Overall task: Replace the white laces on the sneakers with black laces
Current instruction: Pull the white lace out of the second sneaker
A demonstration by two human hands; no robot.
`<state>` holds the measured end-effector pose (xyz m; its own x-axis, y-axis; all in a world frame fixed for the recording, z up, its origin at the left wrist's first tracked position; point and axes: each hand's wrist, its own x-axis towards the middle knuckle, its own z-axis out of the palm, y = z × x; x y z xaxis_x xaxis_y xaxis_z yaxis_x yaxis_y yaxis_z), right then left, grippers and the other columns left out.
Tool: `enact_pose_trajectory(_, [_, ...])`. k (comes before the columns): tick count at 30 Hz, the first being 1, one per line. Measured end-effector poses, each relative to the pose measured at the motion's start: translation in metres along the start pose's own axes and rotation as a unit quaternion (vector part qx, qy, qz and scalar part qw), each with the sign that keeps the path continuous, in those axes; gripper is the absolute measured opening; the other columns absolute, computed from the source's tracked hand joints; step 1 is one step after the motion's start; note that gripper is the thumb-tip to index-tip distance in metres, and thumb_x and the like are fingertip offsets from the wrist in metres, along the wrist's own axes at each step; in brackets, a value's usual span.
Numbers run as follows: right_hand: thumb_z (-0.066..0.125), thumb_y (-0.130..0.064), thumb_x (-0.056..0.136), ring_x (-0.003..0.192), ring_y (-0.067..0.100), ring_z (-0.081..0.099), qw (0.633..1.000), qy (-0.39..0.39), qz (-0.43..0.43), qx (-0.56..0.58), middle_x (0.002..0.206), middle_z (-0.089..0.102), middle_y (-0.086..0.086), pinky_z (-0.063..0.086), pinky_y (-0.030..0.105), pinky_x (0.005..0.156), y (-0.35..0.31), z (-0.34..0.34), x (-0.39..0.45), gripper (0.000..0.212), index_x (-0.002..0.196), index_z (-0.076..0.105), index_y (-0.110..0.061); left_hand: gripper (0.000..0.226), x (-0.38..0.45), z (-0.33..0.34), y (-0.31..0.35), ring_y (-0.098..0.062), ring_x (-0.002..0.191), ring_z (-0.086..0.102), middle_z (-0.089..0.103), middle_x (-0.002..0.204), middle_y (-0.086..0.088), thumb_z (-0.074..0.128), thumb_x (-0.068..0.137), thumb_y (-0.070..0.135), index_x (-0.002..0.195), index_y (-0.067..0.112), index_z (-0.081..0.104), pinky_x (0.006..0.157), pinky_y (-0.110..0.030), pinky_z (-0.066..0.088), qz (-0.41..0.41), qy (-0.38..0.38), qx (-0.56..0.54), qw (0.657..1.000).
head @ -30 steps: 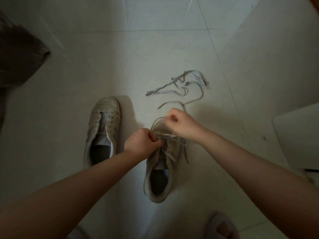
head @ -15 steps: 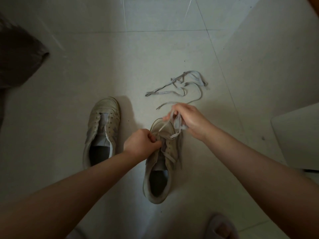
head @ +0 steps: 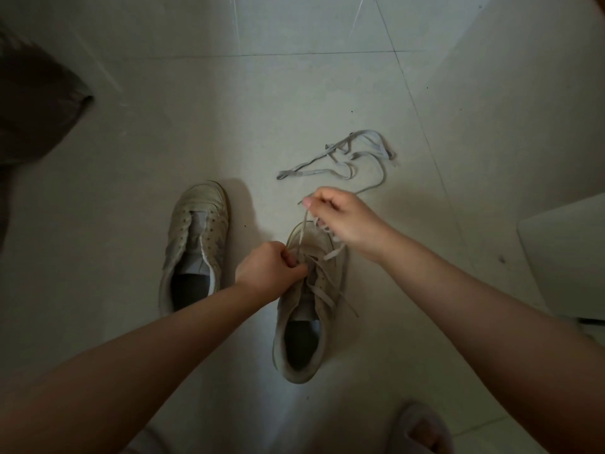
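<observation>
Mid-unlacing of the right shoe, low centre of the frame. Left hand curled tight at the eyelets, apparently pinching the lace or the eyelet edge; exactly which cannot be told. Right hand closed round the white lace, lifted up and away above the toe, strand taut from thumb down to the eyelets.

Left shoe, left of centre, already bare of lace. Pulled lace lying loose on the floor, upper right of centre, well apart from both shoes. No black laces anywhere in view.

For doing this step well, probably:
- Pull along the line of the eyelet, not across it, to spare both lace and hole.
- Keep the shoe pinned with the left hand so only the lace travels.
- Free one crossing at a time; several crossings remaining near the tongue.
- Regrip closer to the shoe once the arm runs out of reach.
- Drop the freed lace beside the other, clear of the working space.

Slipper at the lower right edge, dark cloth at the upper left.
</observation>
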<state>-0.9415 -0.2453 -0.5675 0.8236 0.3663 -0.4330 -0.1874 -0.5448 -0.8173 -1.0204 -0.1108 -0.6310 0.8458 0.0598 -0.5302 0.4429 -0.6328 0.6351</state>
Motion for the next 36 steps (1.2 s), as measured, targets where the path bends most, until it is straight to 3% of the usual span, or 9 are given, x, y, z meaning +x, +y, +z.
enact_pose_trajectory(4, [0.046, -0.025, 0.098, 0.074, 0.017, 0.058, 0.990, -0.019, 0.075, 0.121, 0.073, 0.064, 0.000, 0.047, 0.027, 0.070, 0.014, -0.008, -0.001, 0.030, 0.072, 0.055, -0.016, 0.023, 0.000, 0.001, 0.000, -0.014, 0.063, 0.064, 0.063, 0.065, 0.005, 0.070, 0.076, 0.039, 0.068, 0.023, 0.056, 0.066, -0.037, 0.057, -0.004, 0.005, 0.013, 1.000])
enact_pose_trajectory(7, [0.046, -0.026, 0.097, 0.065, 0.017, 0.049, 0.991, -0.058, 0.045, -0.111, 0.065, 0.049, 0.000, 0.040, 0.032, 0.064, 0.026, 0.007, -0.008, 0.029, 0.071, 0.043, -0.016, 0.024, 0.001, 0.002, 0.001, -0.015, 0.063, 0.063, 0.063, 0.065, 0.004, 0.069, 0.076, 0.040, 0.067, 0.023, 0.055, 0.065, -0.037, 0.057, 0.003, 0.005, 0.018, 1.000])
enact_pose_trajectory(14, [0.045, -0.028, 0.096, 0.080, 0.021, 0.053, 0.858, -0.144, -0.061, -0.490, 0.084, 0.047, -0.003, 0.034, 0.029, 0.064, 0.017, 0.019, -0.003, 0.014, 0.088, 0.042, -0.018, 0.025, -0.001, 0.001, 0.003, -0.016, 0.066, 0.064, 0.064, 0.069, 0.002, 0.066, 0.076, 0.044, 0.070, 0.022, 0.056, 0.065, -0.037, 0.057, 0.007, -0.006, 0.031, 0.999])
enact_pose_trajectory(18, [0.047, -0.033, 0.098, 0.067, 0.010, 0.048, 0.988, -0.079, -0.003, -0.135, 0.072, 0.048, -0.005, 0.037, 0.025, 0.062, 0.002, 0.001, 0.002, 0.024, 0.085, 0.054, -0.014, 0.024, -0.001, 0.000, 0.003, -0.014, 0.066, 0.064, 0.063, 0.068, 0.005, 0.069, 0.076, 0.040, 0.067, 0.023, 0.055, 0.067, -0.036, 0.057, 0.002, -0.006, 0.023, 1.000])
enact_pose_trajectory(24, [0.039, -0.026, 0.102, 0.089, 0.028, 0.062, 0.983, -0.050, 0.061, 0.164, 0.073, 0.066, -0.003, 0.047, 0.041, 0.089, 0.009, -0.005, 0.000, 0.029, 0.080, 0.053, -0.013, 0.022, -0.002, 0.003, 0.001, -0.014, 0.066, 0.063, 0.062, 0.068, 0.005, 0.069, 0.076, 0.040, 0.070, 0.022, 0.057, 0.067, -0.038, 0.057, 0.003, -0.006, 0.016, 1.000])
enact_pose_trajectory(26, [0.041, -0.032, 0.100, 0.072, 0.026, 0.059, 0.993, -0.048, 0.052, 0.090, 0.056, 0.056, -0.007, 0.047, 0.048, 0.086, 0.014, 0.000, -0.002, 0.032, 0.073, 0.047, -0.015, 0.022, -0.001, 0.003, 0.002, -0.014, 0.066, 0.062, 0.061, 0.067, 0.006, 0.069, 0.076, 0.040, 0.069, 0.022, 0.057, 0.068, -0.038, 0.057, 0.003, 0.001, 0.018, 1.000])
enact_pose_trajectory(29, [0.051, -0.037, 0.095, 0.066, 0.013, 0.050, 0.988, -0.040, 0.013, -0.147, 0.069, 0.051, -0.006, 0.044, 0.034, 0.066, 0.022, 0.004, -0.005, 0.024, 0.081, 0.046, -0.019, 0.022, -0.002, 0.003, 0.003, -0.015, 0.067, 0.062, 0.061, 0.067, 0.005, 0.068, 0.076, 0.039, 0.068, 0.023, 0.056, 0.067, -0.036, 0.056, 0.001, 0.005, 0.026, 1.000])
enact_pose_trajectory(34, [0.050, -0.028, 0.093, 0.089, 0.024, 0.058, 0.872, -0.105, -0.086, -0.471, 0.087, 0.058, 0.000, 0.039, 0.033, 0.079, 0.027, 0.017, -0.009, 0.012, 0.085, 0.045, -0.020, 0.024, -0.002, 0.002, 0.003, -0.016, 0.066, 0.063, 0.062, 0.067, 0.004, 0.068, 0.075, 0.041, 0.068, 0.022, 0.056, 0.067, -0.036, 0.056, 0.001, 0.004, 0.028, 1.000])
enact_pose_trajectory(36, [0.047, -0.026, 0.095, 0.088, 0.021, 0.055, 0.873, -0.106, -0.108, -0.463, 0.084, 0.052, -0.005, 0.036, 0.034, 0.086, 0.020, 0.012, -0.007, 0.013, 0.084, 0.047, -0.021, 0.023, -0.002, 0.002, 0.004, -0.016, 0.066, 0.064, 0.063, 0.068, 0.003, 0.068, 0.075, 0.039, 0.068, 0.022, 0.056, 0.068, -0.038, 0.057, 0.001, 0.002, 0.023, 1.000])
